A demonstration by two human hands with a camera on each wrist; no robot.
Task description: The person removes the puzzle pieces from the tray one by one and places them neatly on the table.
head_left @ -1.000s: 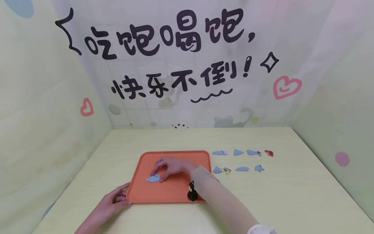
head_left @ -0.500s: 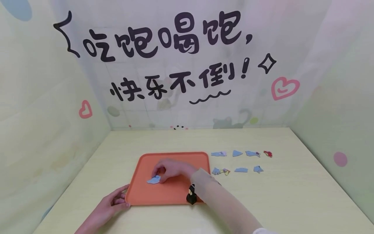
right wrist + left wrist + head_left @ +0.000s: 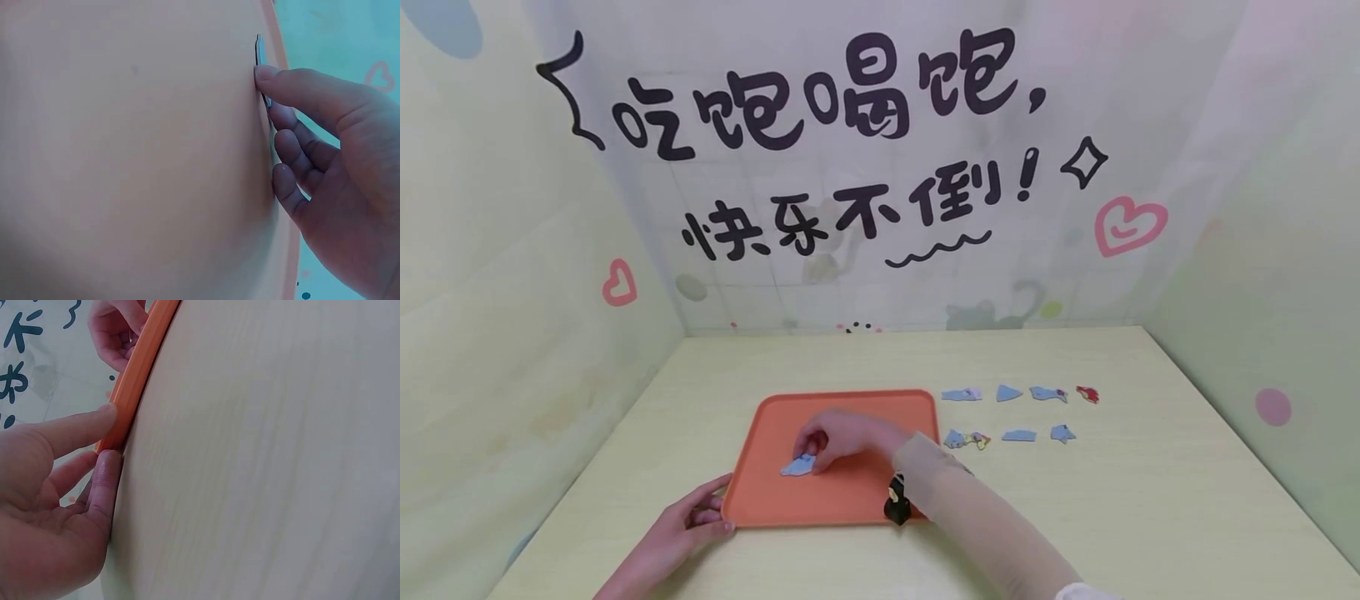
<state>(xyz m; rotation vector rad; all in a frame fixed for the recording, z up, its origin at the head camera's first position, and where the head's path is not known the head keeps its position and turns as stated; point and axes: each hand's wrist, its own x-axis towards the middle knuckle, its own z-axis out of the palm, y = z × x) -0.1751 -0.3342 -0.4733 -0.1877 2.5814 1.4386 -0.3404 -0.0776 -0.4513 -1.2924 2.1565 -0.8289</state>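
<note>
My right hand (image 3: 842,435) reaches over the orange tray (image 3: 835,404). Its thumb and fingers pinch a flat, light-blue jigsaw puzzle piece (image 3: 799,465) low against the tray's floor. Seen from the right wrist, this thin piece (image 3: 260,50) shows edge-on under the thumb, partly covered by the fingertips. At the near left corner of the tray, my left hand (image 3: 685,521) grips the rim. The left wrist view shows the thumb and a finger about the tray's orange edge (image 3: 140,369).
Right of the tray, several loose puzzle pieces lie in two rows on the wooden table, among them a blue triangle (image 3: 1008,392) and a red piece (image 3: 1087,394). A black object (image 3: 897,500) sits beside the right sleeve. Printed curtains enclose the table's back and sides.
The right hand and its blue puzzle piece have shifted slightly right and nearer across the tray. My left hand stays at the tray corner. The head view has tilted a little.
</note>
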